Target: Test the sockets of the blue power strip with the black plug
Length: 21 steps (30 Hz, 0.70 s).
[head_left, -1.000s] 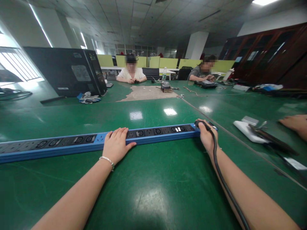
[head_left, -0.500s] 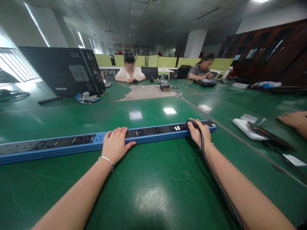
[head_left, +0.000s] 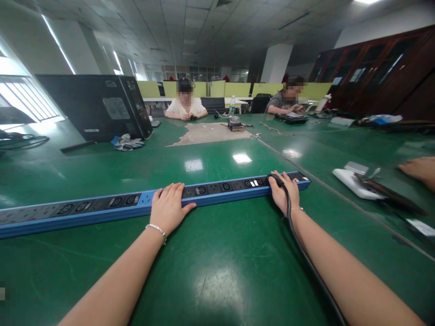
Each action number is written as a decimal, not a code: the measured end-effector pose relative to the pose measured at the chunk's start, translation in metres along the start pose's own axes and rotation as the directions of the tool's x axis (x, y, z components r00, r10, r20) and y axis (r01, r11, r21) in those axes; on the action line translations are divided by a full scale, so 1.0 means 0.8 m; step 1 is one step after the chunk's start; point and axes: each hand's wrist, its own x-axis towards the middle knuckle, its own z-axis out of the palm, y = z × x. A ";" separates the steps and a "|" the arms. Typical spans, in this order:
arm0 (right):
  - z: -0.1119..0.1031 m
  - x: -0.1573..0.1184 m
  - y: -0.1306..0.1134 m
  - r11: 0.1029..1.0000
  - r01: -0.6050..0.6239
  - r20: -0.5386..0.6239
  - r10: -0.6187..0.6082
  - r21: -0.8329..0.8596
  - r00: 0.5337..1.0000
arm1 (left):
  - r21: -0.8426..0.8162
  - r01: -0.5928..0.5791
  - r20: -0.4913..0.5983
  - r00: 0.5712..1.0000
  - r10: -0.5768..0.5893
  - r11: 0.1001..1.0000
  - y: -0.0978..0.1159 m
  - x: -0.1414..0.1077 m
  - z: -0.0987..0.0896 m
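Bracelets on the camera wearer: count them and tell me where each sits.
2: one on the wrist behind the left hand, the other behind the right hand. Any further up the arms would show; undersides are hidden.

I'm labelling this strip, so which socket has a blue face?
The socket immediately left of the left hand; the other sockets in view have dark faces.
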 end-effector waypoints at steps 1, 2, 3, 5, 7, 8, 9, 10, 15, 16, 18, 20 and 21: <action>-0.001 0.000 -0.001 1.000 -0.003 0.007 0.003 -0.002 1.000 | 0.002 -0.002 -0.002 1.000 0.002 1.000 0.000 0.000 0.000; -0.003 0.000 -0.001 1.000 -0.008 0.013 0.009 -0.006 1.000 | 0.001 -0.004 -0.002 1.000 0.004 1.000 0.000 0.000 0.000; -0.004 0.001 -0.001 1.000 -0.013 0.018 0.014 -0.010 1.000 | -0.001 -0.006 0.000 1.000 0.006 1.000 0.000 0.000 0.000; -0.007 0.001 -0.002 1.000 -0.020 0.021 0.020 -0.019 1.000 | -0.010 -0.006 0.001 1.000 0.006 1.000 0.001 0.000 -0.001; -0.008 0.001 -0.002 1.000 -0.016 0.027 0.016 -0.025 1.000 | -0.015 -0.004 0.000 1.000 0.005 1.000 0.001 0.000 -0.001; -0.008 0.001 -0.002 1.000 -0.014 0.027 0.015 -0.027 1.000 | -0.017 -0.004 -0.001 1.000 0.004 1.000 0.001 0.000 -0.001; -0.008 0.000 -0.001 1.000 -0.013 0.026 0.014 -0.027 1.000 | -0.017 -0.003 -0.001 1.000 0.003 1.000 0.002 0.000 -0.002; -0.007 0.000 -0.001 1.000 -0.013 0.022 0.014 -0.026 1.000 | -0.017 -0.002 0.001 1.000 0.002 1.000 0.002 0.000 -0.002; 0.000 0.001 0.002 1.000 -0.018 -0.007 0.018 0.016 1.000 | -0.003 -0.010 0.001 1.000 0.010 1.000 0.001 0.000 -0.002; 0.002 0.002 0.003 0.999 -0.025 -0.015 0.026 0.041 1.000 | -0.001 -0.012 0.000 1.000 0.012 1.000 0.001 0.000 -0.002; 0.006 0.003 0.003 0.993 -0.044 -0.037 0.048 0.111 0.998 | -0.002 -0.010 -0.003 1.000 0.010 1.000 0.001 -0.001 -0.001; 0.008 0.006 0.004 0.980 -0.061 -0.058 0.074 0.191 0.996 | -0.002 -0.008 -0.007 1.000 0.008 1.000 0.000 -0.001 0.000; 0.007 0.007 0.004 0.967 -0.077 -0.084 0.100 0.243 0.991 | -0.001 -0.009 -0.008 1.000 0.009 1.000 0.000 -0.001 0.000</action>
